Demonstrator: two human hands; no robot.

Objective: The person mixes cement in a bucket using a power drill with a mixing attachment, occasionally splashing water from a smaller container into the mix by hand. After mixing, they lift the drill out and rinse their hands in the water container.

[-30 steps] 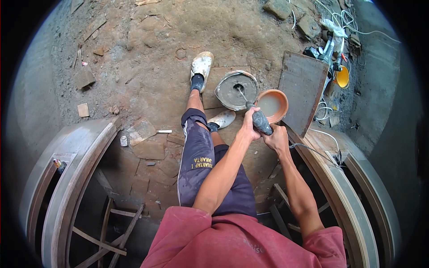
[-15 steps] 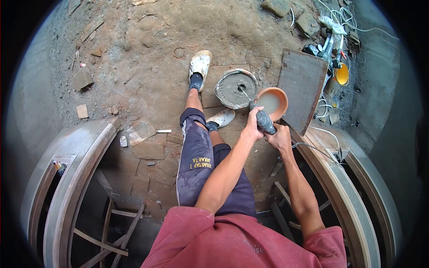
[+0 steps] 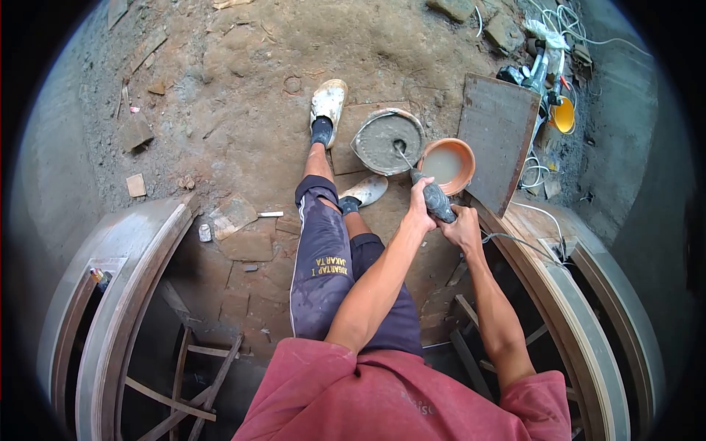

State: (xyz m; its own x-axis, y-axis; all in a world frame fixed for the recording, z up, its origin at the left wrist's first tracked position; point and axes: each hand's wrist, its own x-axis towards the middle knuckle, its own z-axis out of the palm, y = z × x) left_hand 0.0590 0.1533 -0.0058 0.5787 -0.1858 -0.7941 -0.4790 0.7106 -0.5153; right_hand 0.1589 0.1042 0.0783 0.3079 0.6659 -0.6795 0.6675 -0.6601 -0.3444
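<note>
A grey, cement-smeared power drill (image 3: 435, 200) is held between my two hands. My left hand (image 3: 421, 207) wraps round its front part, and my right hand (image 3: 462, 226) grips its rear end. From the drill a thin metal rod runs into grey wet mortar (image 3: 382, 151), which fills a round bucket with a pale rim (image 3: 354, 145). The rod enters at a small dark hollow in the mortar; its lower end is hidden. Beside the bucket stands an orange tub (image 3: 468, 163) with cloudy water.
A brown board (image 3: 497, 136) lies right of the tub. Beyond it are a yellow bucket (image 3: 564, 115), tools and white cable (image 3: 535, 173). Curved wooden frames (image 3: 140, 287) flank me on both sides. A grey cord (image 3: 518, 242) trails right from the drill. Stones lie at the top right.
The view has shifted slightly, and bucket and tub appear a little higher. The hollow round the rod looks slightly different. Both hands keep their hold on the drill.
</note>
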